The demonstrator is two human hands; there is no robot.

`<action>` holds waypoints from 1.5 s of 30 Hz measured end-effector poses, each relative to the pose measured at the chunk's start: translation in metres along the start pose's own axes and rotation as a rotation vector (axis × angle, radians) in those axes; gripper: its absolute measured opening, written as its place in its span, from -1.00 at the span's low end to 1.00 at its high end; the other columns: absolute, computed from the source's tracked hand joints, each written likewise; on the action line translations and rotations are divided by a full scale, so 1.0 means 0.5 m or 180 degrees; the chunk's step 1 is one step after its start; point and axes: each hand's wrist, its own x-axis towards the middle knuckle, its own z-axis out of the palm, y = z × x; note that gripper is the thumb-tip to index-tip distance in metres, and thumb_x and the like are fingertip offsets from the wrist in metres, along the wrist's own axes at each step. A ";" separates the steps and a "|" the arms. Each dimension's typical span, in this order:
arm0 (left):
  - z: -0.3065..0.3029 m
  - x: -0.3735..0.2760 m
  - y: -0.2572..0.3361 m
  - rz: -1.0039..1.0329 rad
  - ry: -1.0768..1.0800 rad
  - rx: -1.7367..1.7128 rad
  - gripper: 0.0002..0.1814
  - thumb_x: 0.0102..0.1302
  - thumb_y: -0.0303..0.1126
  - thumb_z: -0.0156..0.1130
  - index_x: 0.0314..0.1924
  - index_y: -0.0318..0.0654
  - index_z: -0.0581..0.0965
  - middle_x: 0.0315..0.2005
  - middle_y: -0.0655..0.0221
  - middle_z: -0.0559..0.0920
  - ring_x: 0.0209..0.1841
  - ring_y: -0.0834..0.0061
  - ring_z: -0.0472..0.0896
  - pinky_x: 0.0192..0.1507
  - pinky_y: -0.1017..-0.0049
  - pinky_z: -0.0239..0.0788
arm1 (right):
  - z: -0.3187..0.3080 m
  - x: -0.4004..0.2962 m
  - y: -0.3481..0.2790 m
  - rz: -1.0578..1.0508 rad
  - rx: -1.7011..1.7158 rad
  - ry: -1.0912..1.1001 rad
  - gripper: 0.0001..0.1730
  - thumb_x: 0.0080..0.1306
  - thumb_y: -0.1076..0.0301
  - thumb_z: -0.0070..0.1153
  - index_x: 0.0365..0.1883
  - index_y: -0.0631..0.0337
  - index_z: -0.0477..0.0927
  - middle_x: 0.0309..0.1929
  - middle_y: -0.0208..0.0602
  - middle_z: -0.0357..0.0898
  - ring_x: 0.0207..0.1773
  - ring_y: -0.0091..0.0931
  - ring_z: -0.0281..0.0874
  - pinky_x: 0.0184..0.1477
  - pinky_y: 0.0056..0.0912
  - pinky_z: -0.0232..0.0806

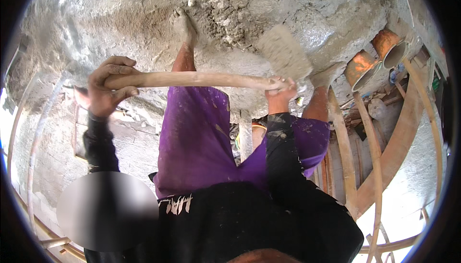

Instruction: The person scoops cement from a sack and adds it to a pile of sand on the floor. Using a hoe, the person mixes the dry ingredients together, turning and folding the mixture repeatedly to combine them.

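My right hand point(281, 92) grips the wooden handle point(201, 79) of a hoe near its head. The hoe's broad blade point(286, 50) is coated in grey mortar and looks blurred. At the handle's other end, my left hand point(104, 86) has it between the thumb and loosely bent fingers. The handle lies almost level across my legs. Beyond it spreads a patch of wet, lumpy mortar point(234, 10). My bare feet, smeared with mortar, stand on either side of it, one close to the hoe blade.
Two mortar-stained orange buckets, a nearer one point(362, 70) and a farther one point(390, 47), lie tipped at the right. Wooden poles point(344, 147) and a wide plank point(392, 155) stand behind them. More poles point(43, 129) rise at the left. A blurred oval covers the lower left.
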 end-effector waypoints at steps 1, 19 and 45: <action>0.036 0.020 0.003 0.0054 0.0423 -0.0198 -0.41 -0.07 -0.31 0.59 -0.03 -0.33 0.55 -0.12 0.15 0.63 -0.07 0.37 0.61 -0.07 0.40 0.54 | -0.051 0.043 0.013 0.0270 0.0121 0.0238 -0.73 0.30 0.03 -0.24 -0.32 0.04 0.28 -0.43 -0.38 0.28 -0.42 -0.38 0.37 -0.27 -0.01 0.40; 0.492 0.421 -0.008 -0.0774 0.0883 -0.3160 -0.87 0.21 -0.50 0.10 -0.34 -0.47 0.52 -0.55 0.34 0.44 -0.50 0.49 0.41 -0.34 0.41 0.37 | -0.065 0.311 0.280 0.1196 0.2232 0.0762 -0.72 0.30 0.05 -0.10 -0.42 0.05 0.44 -0.33 -0.40 0.53 -0.23 -0.39 0.50 -0.02 -0.11 0.38; 0.185 0.083 -0.245 -0.0424 0.0151 0.3603 -0.75 0.09 -0.02 0.31 -0.37 0.02 0.62 -0.25 0.56 0.66 0.12 0.31 0.51 0.29 -0.29 -0.33 | 0.176 -0.012 -0.003 -0.0089 0.0634 0.0427 -0.72 0.08 0.25 -0.08 -0.27 0.11 0.21 -0.47 -0.26 0.25 -0.52 -0.34 0.29 -0.27 -0.08 0.31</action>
